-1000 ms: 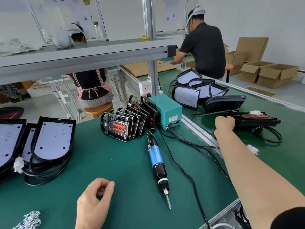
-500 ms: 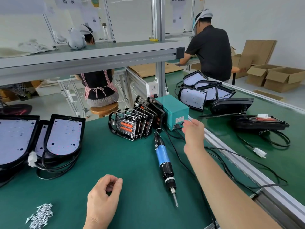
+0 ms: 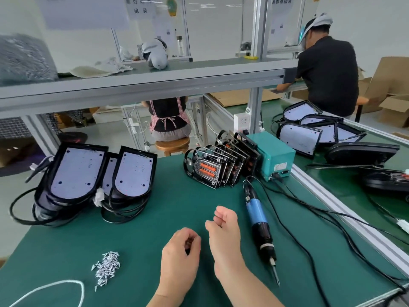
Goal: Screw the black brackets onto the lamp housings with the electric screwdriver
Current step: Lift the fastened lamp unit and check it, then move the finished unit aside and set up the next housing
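The blue-and-black electric screwdriver [image 3: 260, 224] lies on the green mat [image 3: 177, 207], tip toward me. My right hand [image 3: 223, 229] hovers just left of it, fingers loosely curled and holding nothing. My left hand [image 3: 180, 251] sits beside the right hand with fingers curled toward the thumb; nothing shows in it. A row of black brackets [image 3: 212, 171] with orange inserts stands upright behind the screwdriver. Lamp housings [image 3: 77, 173] with white LED boards lean at the left, cables coiled under them. A pile of silver screws [image 3: 107, 268] lies near my left hand.
A teal power box [image 3: 273, 156] stands right of the brackets, its black cables [image 3: 309, 220] trailing across the mat. More lamp housings [image 3: 298, 138] lie on the belt beyond an aluminium rail [image 3: 345, 214]. A white cord [image 3: 51, 289] loops at front left. Two people work behind.
My right hand has pulled back from the belt on the right, past the power box, to beside my left hand. The view has swung left and down.
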A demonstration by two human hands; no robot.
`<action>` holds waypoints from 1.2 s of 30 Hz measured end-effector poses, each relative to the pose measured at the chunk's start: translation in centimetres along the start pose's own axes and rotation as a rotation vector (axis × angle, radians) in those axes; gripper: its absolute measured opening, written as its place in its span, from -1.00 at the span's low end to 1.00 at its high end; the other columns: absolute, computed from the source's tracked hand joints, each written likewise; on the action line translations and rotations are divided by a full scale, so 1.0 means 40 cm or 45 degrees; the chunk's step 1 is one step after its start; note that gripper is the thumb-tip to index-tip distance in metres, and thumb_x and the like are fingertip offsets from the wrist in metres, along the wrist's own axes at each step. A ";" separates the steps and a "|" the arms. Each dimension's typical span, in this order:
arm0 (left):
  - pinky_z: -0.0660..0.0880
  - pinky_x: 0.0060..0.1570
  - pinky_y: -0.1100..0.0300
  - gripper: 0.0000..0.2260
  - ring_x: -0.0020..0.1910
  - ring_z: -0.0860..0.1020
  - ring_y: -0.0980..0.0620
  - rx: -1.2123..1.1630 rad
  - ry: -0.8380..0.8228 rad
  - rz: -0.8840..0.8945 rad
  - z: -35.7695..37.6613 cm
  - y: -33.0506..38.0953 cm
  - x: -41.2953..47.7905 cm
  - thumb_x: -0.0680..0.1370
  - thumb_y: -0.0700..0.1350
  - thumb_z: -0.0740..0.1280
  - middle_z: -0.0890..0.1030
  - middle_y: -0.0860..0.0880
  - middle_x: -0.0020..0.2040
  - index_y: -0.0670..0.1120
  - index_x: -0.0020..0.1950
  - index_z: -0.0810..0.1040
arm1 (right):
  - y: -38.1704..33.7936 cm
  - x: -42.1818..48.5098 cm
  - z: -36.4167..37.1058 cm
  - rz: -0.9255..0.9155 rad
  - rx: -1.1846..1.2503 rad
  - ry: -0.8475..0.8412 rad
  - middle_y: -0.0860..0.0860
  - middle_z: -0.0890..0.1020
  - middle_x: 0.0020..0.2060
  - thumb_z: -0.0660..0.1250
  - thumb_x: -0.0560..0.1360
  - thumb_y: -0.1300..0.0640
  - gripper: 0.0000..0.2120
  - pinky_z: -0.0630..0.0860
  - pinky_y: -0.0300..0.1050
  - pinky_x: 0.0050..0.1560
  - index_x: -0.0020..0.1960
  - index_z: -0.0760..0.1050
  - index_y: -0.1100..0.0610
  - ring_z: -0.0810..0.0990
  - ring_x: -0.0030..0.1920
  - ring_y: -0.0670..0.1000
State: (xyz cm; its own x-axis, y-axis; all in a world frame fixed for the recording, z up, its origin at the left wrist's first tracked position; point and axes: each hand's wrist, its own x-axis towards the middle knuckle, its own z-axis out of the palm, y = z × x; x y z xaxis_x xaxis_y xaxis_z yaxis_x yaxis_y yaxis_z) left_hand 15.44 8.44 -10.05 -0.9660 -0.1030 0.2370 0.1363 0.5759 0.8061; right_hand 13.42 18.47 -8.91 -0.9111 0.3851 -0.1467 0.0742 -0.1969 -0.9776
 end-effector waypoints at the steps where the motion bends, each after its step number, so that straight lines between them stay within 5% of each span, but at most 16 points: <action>1: 0.43 -0.22 0.34 -0.80 -0.24 0.51 0.10 0.004 -0.004 0.002 -0.001 0.000 0.000 0.55 -0.22 0.39 0.58 0.07 -0.31 0.00 -0.25 0.53 | 0.015 -0.006 0.003 -0.037 -0.068 -0.010 -0.13 0.50 0.19 0.27 0.54 0.37 -0.61 0.42 -0.22 0.24 0.24 0.41 -0.03 0.48 0.23 -0.14; 5: 0.46 -0.22 0.26 -0.80 -0.26 0.51 0.10 -0.026 -0.024 -0.021 -0.007 0.002 0.004 0.56 -0.18 0.37 0.59 0.06 -0.28 0.00 -0.25 0.53 | 0.040 -0.015 0.002 -0.275 -0.396 -0.064 -0.14 0.48 0.16 0.27 0.55 0.39 -0.61 0.35 -0.51 0.04 0.21 0.38 -0.04 0.47 0.21 -0.18; 13: 0.40 -0.22 0.40 -0.86 -0.26 0.54 0.17 -0.132 0.138 -0.181 -0.059 -0.014 0.065 0.53 -0.17 0.40 0.61 0.12 -0.29 0.02 -0.21 0.57 | 0.050 -0.015 0.001 -0.428 -0.561 -0.092 -0.15 0.51 0.11 0.27 0.54 0.40 -0.65 0.37 -0.49 0.03 0.22 0.46 0.06 0.49 0.14 -0.24; 16: 0.39 -0.09 0.30 -0.92 -0.09 0.55 0.04 -0.076 0.407 -0.203 -0.135 -0.034 0.166 0.54 -0.16 0.41 0.61 0.03 -0.06 -0.06 -0.02 0.54 | 0.050 -0.015 0.006 -0.381 -0.502 -0.109 -0.15 0.54 0.10 0.26 0.56 0.39 -0.66 0.40 -0.47 0.01 0.19 0.47 0.02 0.49 0.10 -0.29; 20: 0.33 0.02 0.12 -0.64 0.07 0.34 -0.02 0.139 0.600 -0.256 -0.238 -0.073 0.325 0.53 -0.12 0.43 0.43 -0.13 0.24 -0.18 0.25 0.41 | 0.053 -0.015 0.009 -0.360 -0.426 -0.139 -0.13 0.55 0.09 0.24 0.56 0.41 -0.67 0.43 -0.45 -0.06 0.15 0.49 0.02 0.49 0.05 -0.29; 24: 0.37 0.08 -0.01 -0.56 0.12 0.41 -0.18 0.420 0.422 -0.350 -0.272 -0.100 0.421 0.54 0.02 0.41 0.43 -0.21 0.23 -0.18 0.22 0.30 | 0.058 -0.014 0.011 -0.364 -0.378 -0.150 -0.11 0.56 0.08 0.25 0.57 0.41 -0.68 0.44 -0.43 -0.06 0.12 0.50 0.02 0.51 0.06 -0.27; 29: 0.28 -0.11 0.02 -0.52 -0.05 0.40 -0.13 0.664 0.267 -0.397 -0.270 -0.109 0.466 0.57 0.07 0.36 0.50 -0.19 0.18 -0.17 0.27 0.21 | 0.062 -0.008 0.017 -0.372 -0.362 -0.146 -0.10 0.58 0.06 0.26 0.55 0.44 -0.66 0.47 -0.38 -0.10 0.09 0.52 0.01 0.53 0.04 -0.24; 36: 0.20 -0.39 0.16 -0.83 -0.24 0.41 -0.02 0.589 0.283 -0.462 -0.272 -0.105 0.503 0.64 -0.24 0.22 0.55 -0.19 0.07 -0.17 0.17 0.26 | 0.066 -0.003 0.021 -0.388 -0.371 -0.147 -0.10 0.59 0.05 0.27 0.53 0.44 -0.65 0.46 -0.38 -0.13 0.08 0.53 0.00 0.53 0.04 -0.23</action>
State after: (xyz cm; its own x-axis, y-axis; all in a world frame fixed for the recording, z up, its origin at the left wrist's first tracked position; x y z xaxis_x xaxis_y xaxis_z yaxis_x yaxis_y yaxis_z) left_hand -2.17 -4.87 -2.78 -0.8576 -0.4952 0.1392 -0.3490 0.7590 0.5497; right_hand 13.40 17.15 -11.36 -0.9472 0.2799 0.1567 -0.1088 0.1792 -0.9778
